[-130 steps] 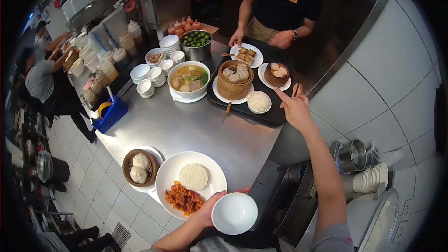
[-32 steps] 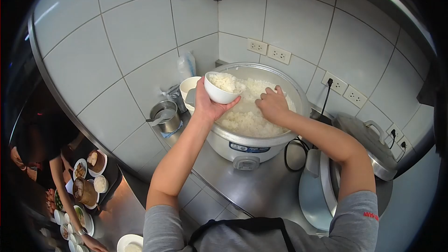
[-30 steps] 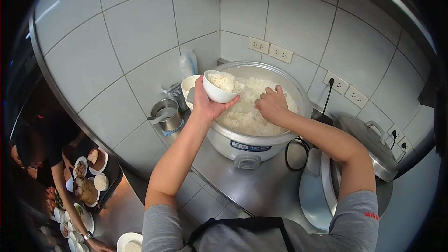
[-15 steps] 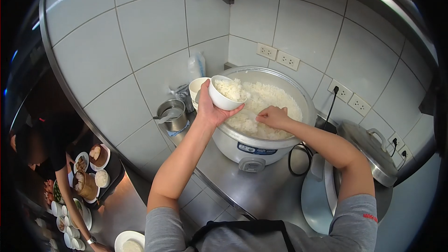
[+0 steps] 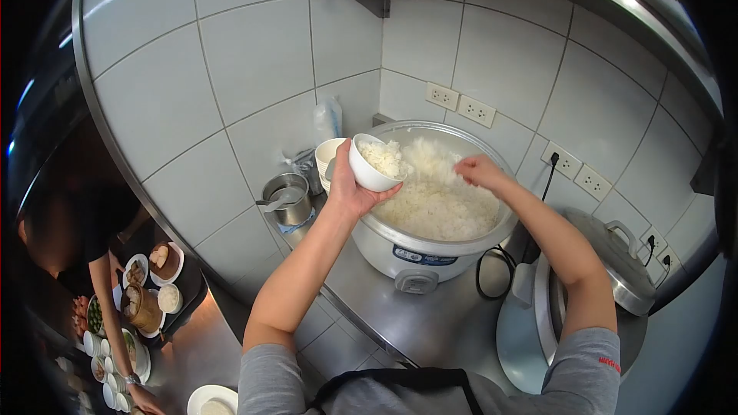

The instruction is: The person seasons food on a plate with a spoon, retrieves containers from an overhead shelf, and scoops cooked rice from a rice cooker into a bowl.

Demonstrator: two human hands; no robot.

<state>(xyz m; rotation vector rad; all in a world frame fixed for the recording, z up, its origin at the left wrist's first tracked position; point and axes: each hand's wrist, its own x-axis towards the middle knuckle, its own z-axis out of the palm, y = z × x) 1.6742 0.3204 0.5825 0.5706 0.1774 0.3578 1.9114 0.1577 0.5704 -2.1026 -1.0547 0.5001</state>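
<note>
My left hand is wrapped round a white bowl heaped with cooked rice, tilted toward the pot at its left rim. A large silver rice cooker stands uncovered, full of loose white rice. Over the rice, my right hand is closed with fingers curled, apparently round a rice paddle that is almost wholly hidden. A blurred mound of rice is raised beside the fingers, close to the bowl's right side.
Stacked white bowls and a metal pot with a utensil stand left of the cooker. A metal lid leans at the right by a second cooker. At lower left, a co-worker's arm reaches across dishes.
My right hand has moved up and right from the rice near the front, and a mound of rice now rises beside it. My left hand still holds the bowl.
</note>
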